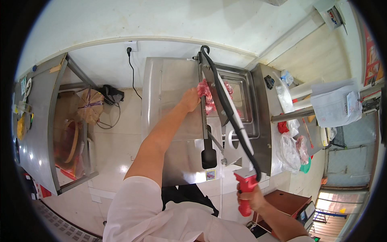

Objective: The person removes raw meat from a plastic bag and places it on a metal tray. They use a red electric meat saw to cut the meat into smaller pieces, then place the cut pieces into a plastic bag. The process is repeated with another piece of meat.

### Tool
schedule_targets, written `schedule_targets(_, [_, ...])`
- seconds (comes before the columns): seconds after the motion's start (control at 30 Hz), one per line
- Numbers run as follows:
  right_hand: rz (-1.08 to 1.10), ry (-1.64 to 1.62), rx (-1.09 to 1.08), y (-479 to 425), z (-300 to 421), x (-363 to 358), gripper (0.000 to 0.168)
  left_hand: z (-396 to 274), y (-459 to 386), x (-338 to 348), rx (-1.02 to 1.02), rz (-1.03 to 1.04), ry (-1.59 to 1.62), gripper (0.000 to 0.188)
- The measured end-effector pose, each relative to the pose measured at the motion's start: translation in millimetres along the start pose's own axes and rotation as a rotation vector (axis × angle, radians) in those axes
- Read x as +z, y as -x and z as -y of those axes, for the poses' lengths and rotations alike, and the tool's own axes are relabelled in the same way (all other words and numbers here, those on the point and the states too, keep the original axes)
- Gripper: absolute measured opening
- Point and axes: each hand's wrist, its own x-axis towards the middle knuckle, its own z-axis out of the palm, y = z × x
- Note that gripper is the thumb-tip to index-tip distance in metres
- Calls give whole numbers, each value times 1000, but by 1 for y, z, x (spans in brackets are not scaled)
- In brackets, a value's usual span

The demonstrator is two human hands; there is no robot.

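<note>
A stainless steel cutting machine (178,157) stands before me, its long hinged arm (222,87) slanting from the wall side towards me. My left hand (191,99) grips a piece of raw red meat (205,88) at the toothed metal strip (204,121) beside the arm. Part of the meat is hidden under the arm. My right hand (256,198) is closed around the red handle (245,208) at the arm's near end. A black corrugated cable (226,110) runs along the arm. Just right of it, more cut meat (229,87) lies in a stainless steel tray (255,103).
On the right, a steel counter (276,151) bears plastic bags (288,151) and a pole with papers (334,103). To the left is a steel table (39,127), with a wrapped bundle (90,106) beside it. A plug (129,49) sits in the wall socket.
</note>
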Motion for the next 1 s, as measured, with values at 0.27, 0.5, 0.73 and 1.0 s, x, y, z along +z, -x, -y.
schedule_targets(0.27, [-50,92,-204,-101,-160,-17,26,-8,28,-6,-13,54,-78,44])
schedule_targets(0.5, [-111,153,-268,-175,-226,-22,15,-3,47,12,-14,-119,25,49])
schedule_targets(0.73, [-110,160,-221,-198,-239,-22,14,13,57,0,-221,-133,240,45])
schedule_targets(1.0, [-171,173,-87,-192,-229,-23,22,1,56,-11,-260,-153,199,38])
